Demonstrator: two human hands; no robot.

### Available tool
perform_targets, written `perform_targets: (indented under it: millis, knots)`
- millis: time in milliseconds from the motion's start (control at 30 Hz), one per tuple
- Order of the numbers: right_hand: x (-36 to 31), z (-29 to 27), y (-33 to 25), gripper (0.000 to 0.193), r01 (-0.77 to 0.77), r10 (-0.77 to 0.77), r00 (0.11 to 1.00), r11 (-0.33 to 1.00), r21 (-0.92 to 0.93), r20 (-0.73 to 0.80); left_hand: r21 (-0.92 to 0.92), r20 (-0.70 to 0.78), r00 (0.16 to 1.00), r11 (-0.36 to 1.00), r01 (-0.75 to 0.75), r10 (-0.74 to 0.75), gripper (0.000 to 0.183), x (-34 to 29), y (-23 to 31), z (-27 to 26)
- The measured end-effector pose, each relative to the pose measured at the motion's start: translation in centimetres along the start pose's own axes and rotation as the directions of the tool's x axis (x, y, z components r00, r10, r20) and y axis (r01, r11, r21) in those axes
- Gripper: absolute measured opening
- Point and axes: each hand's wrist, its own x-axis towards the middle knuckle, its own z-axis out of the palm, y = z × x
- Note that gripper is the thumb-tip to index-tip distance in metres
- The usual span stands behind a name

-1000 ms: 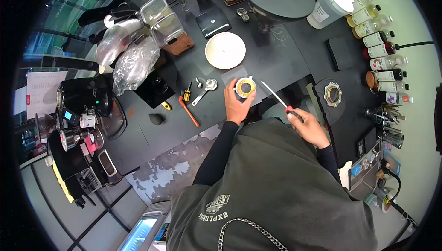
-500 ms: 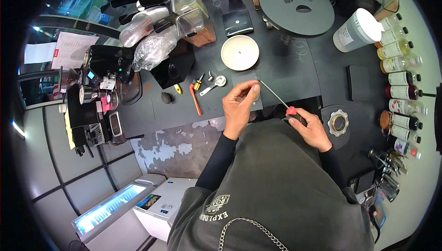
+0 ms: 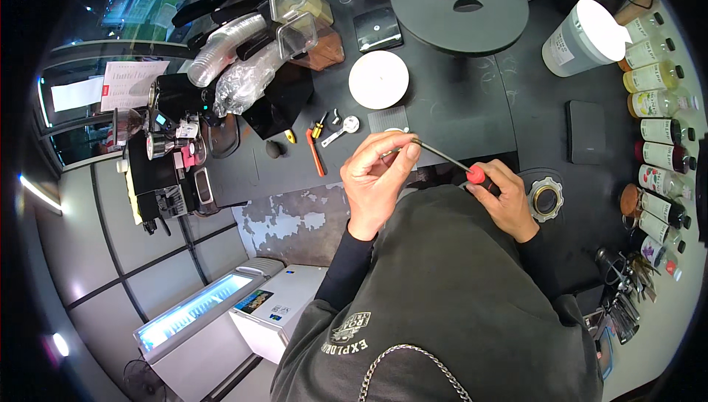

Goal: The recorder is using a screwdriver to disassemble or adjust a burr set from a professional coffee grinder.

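Observation:
A screwdriver (image 3: 450,160) with a red and black handle is gripped in my right hand (image 3: 507,199), its metal shaft slanting up and left. The shaft's tip meets the fingertips of my left hand (image 3: 375,181), where thumb and forefinger pinch together. What they pinch, possibly a small part at the tip, is too small to make out. Both hands are held above the table's near edge, in front of my body. Beyond the left hand lies a grey ridged mat (image 3: 389,119), and past it a round cream bowl (image 3: 378,80).
Left of my hands lie a measuring spoon (image 3: 346,127), an orange-handled tool (image 3: 316,153) and a small yellow-and-black screwdriver (image 3: 319,126). A large dark disc (image 3: 461,26) stands at the back. On the right are a white-lidded tub (image 3: 575,44), a metal ring part (image 3: 546,199) and several bottles (image 3: 656,133).
The whole view has shifted slightly. My left fingers have closed further together at the screwdriver's tip, and the right hand still holds the handle.

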Motion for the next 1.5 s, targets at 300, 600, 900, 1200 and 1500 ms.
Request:
perform_targets:
  millis: [300,600,900,1200,1500]
  knots:
    - [-0.5,-1.8,1.2,0.035,0.063,-0.084,0.977,0.992,-0.109,-0.196,0.075,0.097,0.991,0.993,-0.096,0.088,0.021,0.0,1.2,1.4]
    - [-1.2,-2.8,2.1,0.046,0.076,-0.170,0.929,0.957,-0.280,-0.328,0.147,0.190,0.973,0.976,-0.163,0.134,0.016,-0.1,2.0,2.6]
    - [-1.3,-3.9,2.9,0.052,0.085,-0.195,0.930,0.940,-0.331,-0.312,0.267,0.217,0.950,0.922,-0.280,0.225,0.014,-0.1,2.1,2.8]
    - [-1.0,-4.1,4.4,0.032,0.040,-0.078,0.966,0.987,-0.156,-0.248,0.013,-0.092,0.995,1.000,-0.026,0.027,0.009,-0.6,2.5,0.8]
    - [0.3,-4.8,5.1,0.029,0.077,-0.108,0.974,0.984,-0.160,-0.200,-0.053,-0.120,0.992,0.998,0.029,-0.035,0.014,-2.0,2.9,1.7]
